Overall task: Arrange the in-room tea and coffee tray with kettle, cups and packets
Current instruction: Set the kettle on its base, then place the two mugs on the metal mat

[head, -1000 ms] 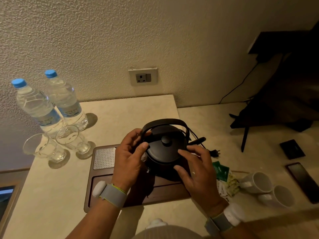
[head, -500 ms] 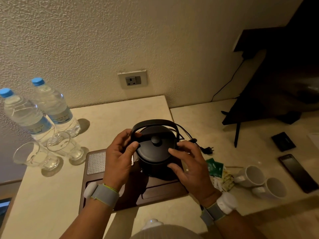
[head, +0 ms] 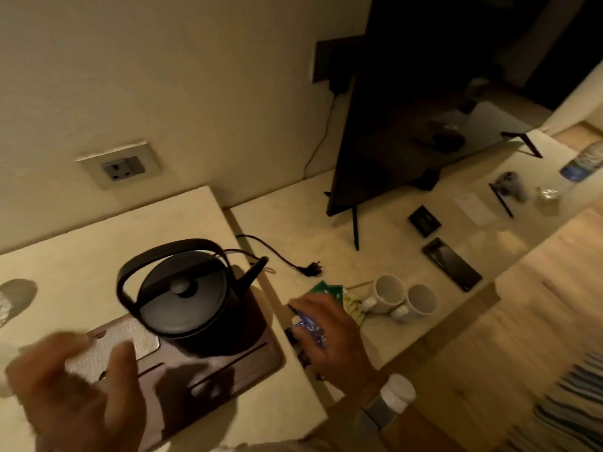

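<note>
My left hand is blurry, fingers loose. My right hand pinches a blue packet beside one kettle; two cups sit nearby.

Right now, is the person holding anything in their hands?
The right hand is over a blue packet, but blur hides whether it has a grip on it. The left hand holds nothing; the kettle stands free on the tray.
</note>
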The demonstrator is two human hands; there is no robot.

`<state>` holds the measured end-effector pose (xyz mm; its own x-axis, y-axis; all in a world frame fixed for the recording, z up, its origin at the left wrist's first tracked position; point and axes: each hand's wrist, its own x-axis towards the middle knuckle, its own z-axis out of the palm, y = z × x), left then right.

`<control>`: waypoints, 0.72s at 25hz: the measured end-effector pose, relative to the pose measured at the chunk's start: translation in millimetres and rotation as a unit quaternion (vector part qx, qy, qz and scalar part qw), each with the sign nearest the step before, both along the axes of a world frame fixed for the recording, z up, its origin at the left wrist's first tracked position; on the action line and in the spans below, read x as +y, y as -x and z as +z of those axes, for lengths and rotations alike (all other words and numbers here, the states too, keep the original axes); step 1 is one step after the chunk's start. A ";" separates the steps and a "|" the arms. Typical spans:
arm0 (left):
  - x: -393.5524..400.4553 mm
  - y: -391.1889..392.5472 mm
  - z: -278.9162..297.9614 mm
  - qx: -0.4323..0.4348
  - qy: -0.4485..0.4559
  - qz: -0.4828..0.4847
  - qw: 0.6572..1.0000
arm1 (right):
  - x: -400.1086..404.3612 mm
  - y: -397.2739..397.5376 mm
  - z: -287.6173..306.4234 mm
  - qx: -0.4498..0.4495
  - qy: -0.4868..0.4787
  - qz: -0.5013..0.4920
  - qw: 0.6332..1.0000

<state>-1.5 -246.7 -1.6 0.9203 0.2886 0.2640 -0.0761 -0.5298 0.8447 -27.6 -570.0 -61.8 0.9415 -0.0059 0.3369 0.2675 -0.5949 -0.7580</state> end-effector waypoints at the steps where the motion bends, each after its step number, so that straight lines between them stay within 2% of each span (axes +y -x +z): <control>1: -12.1 9.5 9.4 -0.025 -0.026 -0.091 0.995 | -14.7 10.1 -5.9 0.014 0.000 -0.040 0.999; 2: -30.7 17.2 22.5 -0.051 -0.041 -0.203 0.977 | -27.2 18.7 -11.3 0.019 0.004 -0.072 0.997; 4: -83.2 25.6 41.5 -0.101 -0.039 -0.388 0.915 | -48.5 34.1 -18.0 0.011 0.011 -0.123 0.992; 5: -113.3 22.6 49.3 -0.106 -0.030 -0.450 0.886 | -55.8 38.0 -18.7 0.001 0.006 -0.151 0.989; 7: -166.8 0.1 44.6 -0.051 -0.060 -0.521 0.850 | -69.4 41.7 -23.1 0.008 -0.010 -0.224 0.974; 10: -259.7 -33.5 9.4 0.038 -0.154 -0.548 0.821 | -98.1 42.3 -31.1 0.065 0.019 -0.402 0.913; 12: -315.9 -48.4 -23.4 0.095 -0.226 -0.557 0.794 | -121.4 38.7 -37.2 0.134 0.032 -0.465 0.875; 16: -378.2 -62.0 -90.9 0.195 -0.414 -0.520 0.722 | -156.0 34.3 -65.7 0.307 0.074 -0.393 0.863; 17: -381.1 -63.2 -106.2 0.219 -0.433 -0.522 0.702 | -161.1 32.0 -73.8 0.333 0.067 -0.376 0.862; 18: -379.5 -65.4 -116.1 0.221 -0.438 -0.522 0.698 | -165.0 33.4 -79.2 0.331 0.058 -0.365 0.868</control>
<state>63.9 -626.2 -117.7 0.5550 -0.6948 -0.4573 -0.6422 -0.7074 0.2953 -61.0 -735.0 -141.1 0.6887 -0.6849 -0.2379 -0.6842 -0.5055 -0.5256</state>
